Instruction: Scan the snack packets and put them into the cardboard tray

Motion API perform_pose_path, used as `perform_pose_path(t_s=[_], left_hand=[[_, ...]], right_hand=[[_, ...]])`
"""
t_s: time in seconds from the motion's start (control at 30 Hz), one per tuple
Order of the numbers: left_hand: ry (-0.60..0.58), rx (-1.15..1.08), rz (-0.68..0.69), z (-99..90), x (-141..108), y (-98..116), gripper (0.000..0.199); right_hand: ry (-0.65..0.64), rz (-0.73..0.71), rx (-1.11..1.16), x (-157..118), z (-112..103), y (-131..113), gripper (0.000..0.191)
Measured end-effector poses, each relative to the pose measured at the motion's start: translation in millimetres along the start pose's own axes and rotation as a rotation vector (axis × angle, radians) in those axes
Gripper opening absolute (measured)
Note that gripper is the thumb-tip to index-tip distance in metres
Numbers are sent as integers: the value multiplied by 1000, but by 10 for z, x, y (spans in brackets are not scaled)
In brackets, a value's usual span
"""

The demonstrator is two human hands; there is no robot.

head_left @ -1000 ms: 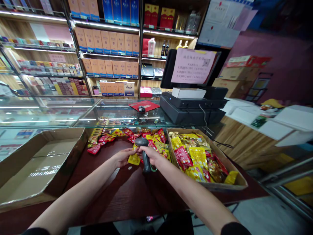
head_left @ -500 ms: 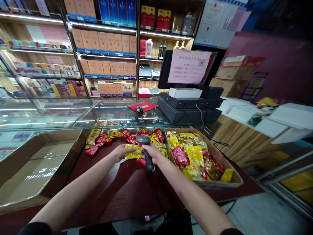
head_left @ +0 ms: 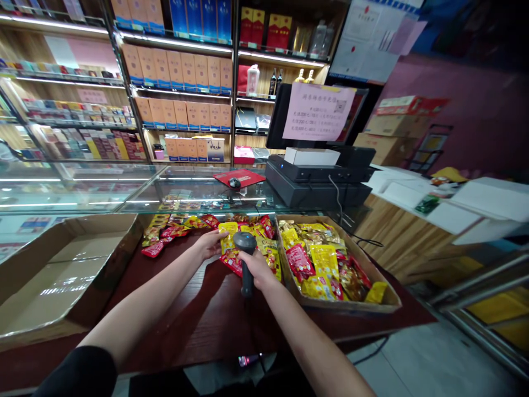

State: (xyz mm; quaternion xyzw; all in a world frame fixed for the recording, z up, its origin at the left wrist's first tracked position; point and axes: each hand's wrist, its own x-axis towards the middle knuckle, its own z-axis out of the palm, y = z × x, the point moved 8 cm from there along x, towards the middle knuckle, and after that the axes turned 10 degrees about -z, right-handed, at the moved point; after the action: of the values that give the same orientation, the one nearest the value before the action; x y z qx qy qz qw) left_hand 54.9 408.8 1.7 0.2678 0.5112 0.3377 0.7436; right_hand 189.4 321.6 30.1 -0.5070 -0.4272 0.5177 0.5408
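My right hand is wrapped round the grip of a dark barcode scanner, its head up and its handle pointing toward me. Just to its left, my left hand grips a yellow snack packet by its near left edge. The packet is held above a pile of red and yellow snack packets, such as a red packet below the scanner head. More packets, among them a red one, trail off to the left along the glass case.
An open cardboard tray full of packets stands on the right of the dark red tabletop. Another cardboard tray stands on the left. Behind are a glass counter, a monitor, a cash drawer and a mouse.
My left hand has lifted and turned the yellow packet from lying flat to more upright, moving slightly up. The scanner has come a little toward me, its handle now pointing straighter down.
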Motion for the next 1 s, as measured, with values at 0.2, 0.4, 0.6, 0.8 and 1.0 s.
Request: perform_pose_path(t_s=[0.2,0.4,0.6,0.8,1.0], left_hand=[[16,75,28,75,138,54,30],[34,97,-5,78,191,-61,34],[33,69,-26,-20,241,-104,34],[42,72,-29,-52,258,-69,33],[45,65,-29,-57,269,-76,35]], right_hand=[[-17,50,21,-277,103,138,18],[-63,176,87,-466,257,430,12],[-63,142,-5,-497,271,503,8],[-70,135,-38,-453,295,502,10],[-65,146,-32,-450,287,477,11]])
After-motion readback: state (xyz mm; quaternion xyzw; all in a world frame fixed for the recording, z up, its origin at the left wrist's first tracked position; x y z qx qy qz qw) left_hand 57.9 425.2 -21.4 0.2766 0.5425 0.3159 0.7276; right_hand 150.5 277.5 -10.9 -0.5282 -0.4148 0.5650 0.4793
